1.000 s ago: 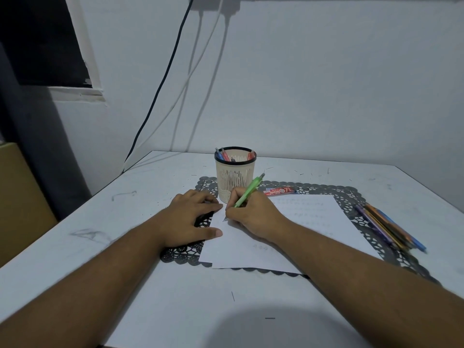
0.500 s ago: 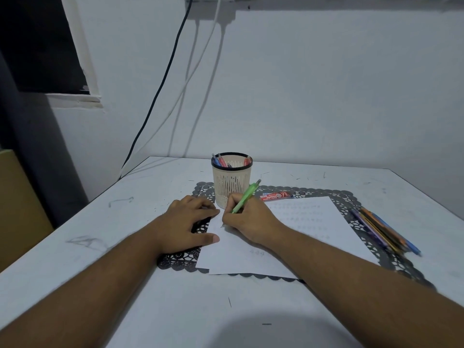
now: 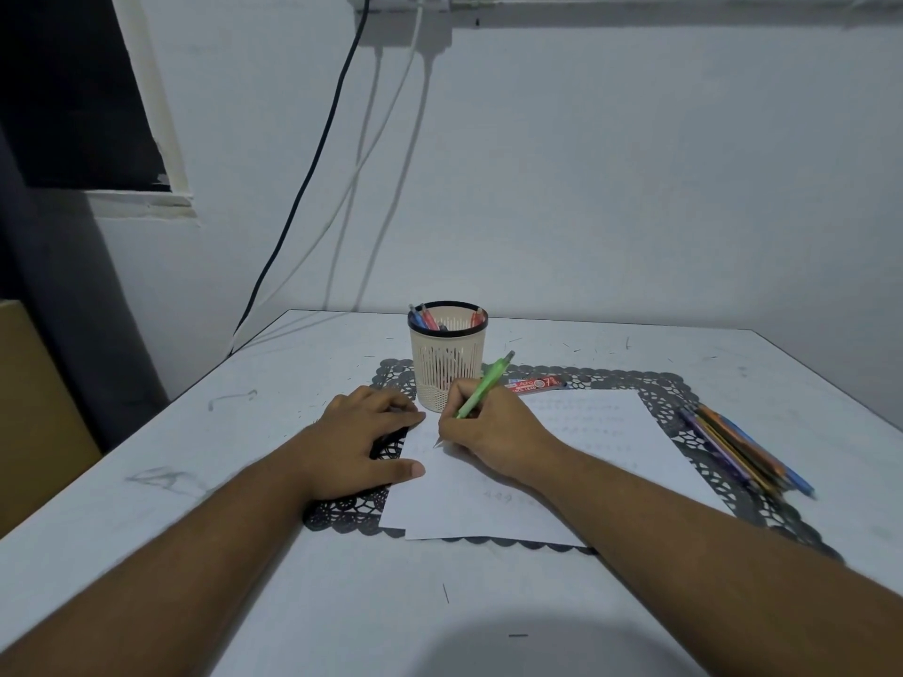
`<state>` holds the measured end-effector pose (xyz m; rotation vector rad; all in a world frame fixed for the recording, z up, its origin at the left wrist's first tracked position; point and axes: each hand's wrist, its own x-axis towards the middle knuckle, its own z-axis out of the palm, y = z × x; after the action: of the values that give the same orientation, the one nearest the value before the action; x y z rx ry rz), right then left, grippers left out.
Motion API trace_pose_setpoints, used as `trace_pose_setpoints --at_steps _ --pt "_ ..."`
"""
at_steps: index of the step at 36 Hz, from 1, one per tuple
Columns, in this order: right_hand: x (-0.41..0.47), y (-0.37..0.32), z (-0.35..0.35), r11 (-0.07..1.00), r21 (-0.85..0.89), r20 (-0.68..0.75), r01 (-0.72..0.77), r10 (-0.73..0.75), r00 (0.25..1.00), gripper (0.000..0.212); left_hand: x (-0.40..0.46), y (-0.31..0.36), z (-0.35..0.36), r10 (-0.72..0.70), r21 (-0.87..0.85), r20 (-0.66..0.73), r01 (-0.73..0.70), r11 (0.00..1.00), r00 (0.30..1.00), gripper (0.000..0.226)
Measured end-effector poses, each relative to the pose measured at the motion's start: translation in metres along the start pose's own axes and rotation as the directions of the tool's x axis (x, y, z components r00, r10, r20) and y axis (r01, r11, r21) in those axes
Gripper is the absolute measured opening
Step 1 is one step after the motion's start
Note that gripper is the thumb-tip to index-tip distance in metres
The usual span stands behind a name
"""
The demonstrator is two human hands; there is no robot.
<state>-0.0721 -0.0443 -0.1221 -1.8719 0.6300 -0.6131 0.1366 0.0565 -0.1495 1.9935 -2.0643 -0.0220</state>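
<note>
Single head-worn wide-angle view, close above table [image 3: 342, 603], facing forward-down toward wall [image 3: 635, 188].

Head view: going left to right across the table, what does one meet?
Left hand → beige pen cup → red lead case → coloured pencils. The right hand, gripping the green pencil, overlaps cup and case, so it is left out, as is the wide paper.

A scuffed white table [image 3: 293, 603] carries a black lace placemat [image 3: 342, 517].
</note>
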Motion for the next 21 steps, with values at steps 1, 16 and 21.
trace_pose_setpoints --at_steps 1,16,21 --pt "0.0 0.0001 0.0003 1.0 -0.005 0.002 0.0 0.0 1.0 0.016 -0.0001 -0.0001 0.0003 0.001 -0.001 -0.001 -0.001 1.0 1.0 0.101" --pt "0.0016 0.001 0.0003 0.999 -0.046 0.007 0.009 -0.008 1.0 0.018 -0.0002 0.0008 0.0011 -0.009 -0.002 -0.006 0.009 1.0 1.0 0.089" --pt "0.0012 0.0011 0.0015 0.999 -0.038 0.021 0.019 -0.018 1.0 0.016 -0.0003 0.0002 0.0002 0.001 0.004 -0.005 -0.001 1.0 1.0 0.099"
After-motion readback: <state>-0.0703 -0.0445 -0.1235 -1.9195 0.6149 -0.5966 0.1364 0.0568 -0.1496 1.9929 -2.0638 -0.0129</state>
